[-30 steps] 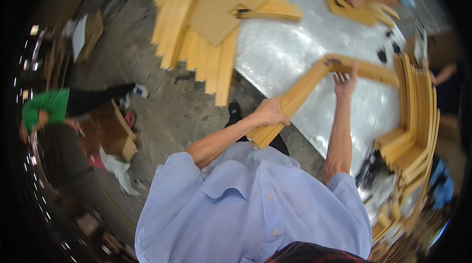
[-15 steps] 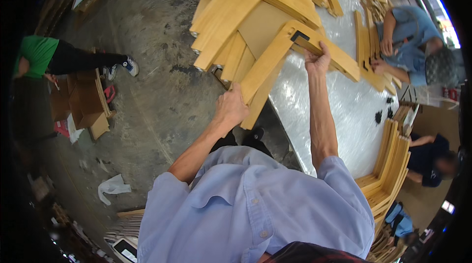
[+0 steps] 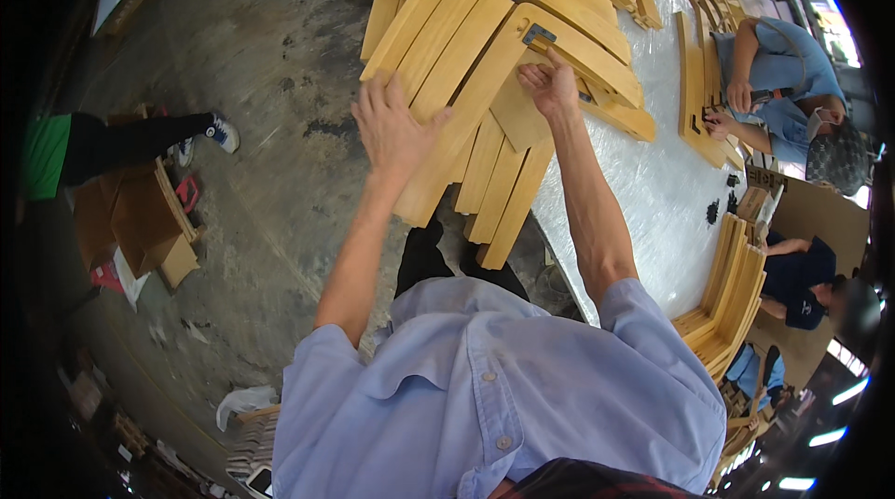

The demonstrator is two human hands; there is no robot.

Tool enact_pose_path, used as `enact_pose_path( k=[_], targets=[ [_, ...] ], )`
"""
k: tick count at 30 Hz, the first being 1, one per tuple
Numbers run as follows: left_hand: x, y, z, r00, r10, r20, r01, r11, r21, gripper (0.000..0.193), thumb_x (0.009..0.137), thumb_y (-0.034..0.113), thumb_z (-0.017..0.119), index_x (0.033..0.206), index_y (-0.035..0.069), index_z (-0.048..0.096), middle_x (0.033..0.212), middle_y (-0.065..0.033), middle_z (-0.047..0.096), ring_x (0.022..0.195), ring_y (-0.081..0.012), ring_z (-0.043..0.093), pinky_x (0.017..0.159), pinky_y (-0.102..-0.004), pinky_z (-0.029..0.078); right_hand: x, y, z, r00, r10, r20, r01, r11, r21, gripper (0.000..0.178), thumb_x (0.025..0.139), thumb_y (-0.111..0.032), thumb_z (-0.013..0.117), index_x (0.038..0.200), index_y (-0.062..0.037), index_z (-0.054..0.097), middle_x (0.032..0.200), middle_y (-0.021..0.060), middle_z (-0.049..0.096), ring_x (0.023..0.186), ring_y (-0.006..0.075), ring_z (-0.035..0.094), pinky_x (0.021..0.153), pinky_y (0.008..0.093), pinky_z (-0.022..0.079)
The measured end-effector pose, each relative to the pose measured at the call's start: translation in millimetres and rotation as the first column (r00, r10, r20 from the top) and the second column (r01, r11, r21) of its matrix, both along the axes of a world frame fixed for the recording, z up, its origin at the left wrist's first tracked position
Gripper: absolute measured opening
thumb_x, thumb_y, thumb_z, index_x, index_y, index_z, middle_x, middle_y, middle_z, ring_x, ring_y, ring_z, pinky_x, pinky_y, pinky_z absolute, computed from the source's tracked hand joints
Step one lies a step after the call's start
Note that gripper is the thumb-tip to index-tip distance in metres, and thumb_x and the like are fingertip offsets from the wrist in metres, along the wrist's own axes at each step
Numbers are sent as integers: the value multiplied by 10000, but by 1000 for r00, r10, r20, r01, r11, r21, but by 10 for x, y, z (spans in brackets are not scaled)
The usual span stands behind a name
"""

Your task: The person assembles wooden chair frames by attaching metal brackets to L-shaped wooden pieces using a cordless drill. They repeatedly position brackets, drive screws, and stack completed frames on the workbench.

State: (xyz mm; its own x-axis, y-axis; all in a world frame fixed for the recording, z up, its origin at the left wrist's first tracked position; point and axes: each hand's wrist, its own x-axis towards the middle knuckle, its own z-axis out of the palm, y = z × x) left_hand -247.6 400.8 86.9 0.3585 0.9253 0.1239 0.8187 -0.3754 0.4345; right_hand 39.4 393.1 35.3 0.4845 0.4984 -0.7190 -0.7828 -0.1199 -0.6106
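Observation:
My left hand (image 3: pixel 393 129) lies with fingers spread across the legs of the nearest L-shaped wooden frames. Over the stack's inner side is my right hand (image 3: pixel 552 91), its index finger stretched toward the bracket and its other fingers loosely curled; I see nothing held in it. The topmost wooden frame (image 3: pixel 494 93) is pale yellow, with a rounded corner and a black bracket (image 3: pixel 538 34) inside that corner. Behind it, similar wooden frames (image 3: pixel 466 28) overlap in a row. Several wooden slats (image 3: pixel 508 196) and a brown flat panel (image 3: pixel 522 112) show beneath.
A table wrapped in shiny film (image 3: pixel 634 228) extends right, with small black parts (image 3: pixel 712 212) on it. A co-worker (image 3: pixel 783 79) holds a tool over other frames. More frames (image 3: pixel 727 284) stack at the lower right. An open cardboard box (image 3: pixel 140 210) and another person (image 3: pixel 121 145) are left.
The frame I gripped with both hands now rests on the row with the others. My left hand has spread and moved up-left; my right hand has released it and shifted left.

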Motion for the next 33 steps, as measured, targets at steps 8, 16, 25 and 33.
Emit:
enact_pose_path(
  k=[8, 16, 25, 33],
  targets=[
    [100, 763, -89, 999, 47, 22, -34, 919, -393, 1169, 657, 652, 727, 1463, -38, 236, 1458, -261, 328, 1353, -398, 318, 1100, -472, 308, 27, 596, -127, 968, -45, 246, -13, 974, 227, 155, 946, -153, 504, 990, -44, 604, 908, 66, 643, 853, 160, 612, 739, 310, 511],
    [202, 682, -204, 1000, -7, -10, 6, 997, -71, 852, 675, 426, 811, 1295, -60, 487, 1230, -280, 565, 1160, -411, 537, 985, -428, 438, -93, -320, 198, 789, 258, 558, -280, 959, -47, 431, 879, -241, 641, 1234, -13, 555, 1024, 77, 680, 905, 173, 632, 762, 326, 503],
    [986, -495, 233, 973, -138, 186, 128, 990, 63, 750, 758, 366, 801, 1294, -66, 504, 1260, -243, 562, 1196, -366, 514, 1020, -405, 397, 557, -4721, 464, 595, 306, 743, 337, 744, -576, 481, 824, -293, 724, 1192, 1, 622, 870, 96, 718, 797, 150, 678, 704, 286, 532],
    [2910, -2635, 74, 787, -442, 430, 593, 735, -330, 599, 815, 198, 764, 1304, -37, 509, 1241, -187, 595, 1109, -261, 582, 977, -373, 428, 1408, -8366, 468, 264, -466, 844, 950, 275, -146, 618, 817, -242, 753, 1275, 76, 486, 818, 47, 626, 701, 130, 603, 586, 241, 471]
  ],
)
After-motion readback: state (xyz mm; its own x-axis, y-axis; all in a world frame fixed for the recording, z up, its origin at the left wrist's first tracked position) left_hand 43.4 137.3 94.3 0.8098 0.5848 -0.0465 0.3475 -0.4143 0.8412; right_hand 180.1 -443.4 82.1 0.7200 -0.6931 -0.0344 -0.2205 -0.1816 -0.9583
